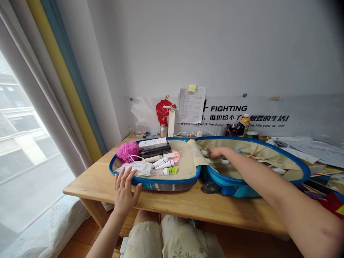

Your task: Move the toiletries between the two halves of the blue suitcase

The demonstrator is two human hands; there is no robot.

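Note:
A blue suitcase [161, 185] lies open on a wooden desk [188, 206], both halves lined in beige. My left hand [124, 191] rests flat with fingers spread on the front rim of the left half. That half holds a pink bath sponge [127, 150], a black box [155, 149], several white tubes [163, 163] and a white packet [134, 167]. My right hand [215, 153] reaches into the right half near the hinge, fingers curled round a small object that I cannot make out. Beige straps cross the right half.
Bottles, cables and a small silver can [163, 130] stand along the wall behind the suitcase. Papers and coloured items [309, 147] pile up on the desk's right side. A curtain and window fill the left. My knees sit under the desk edge.

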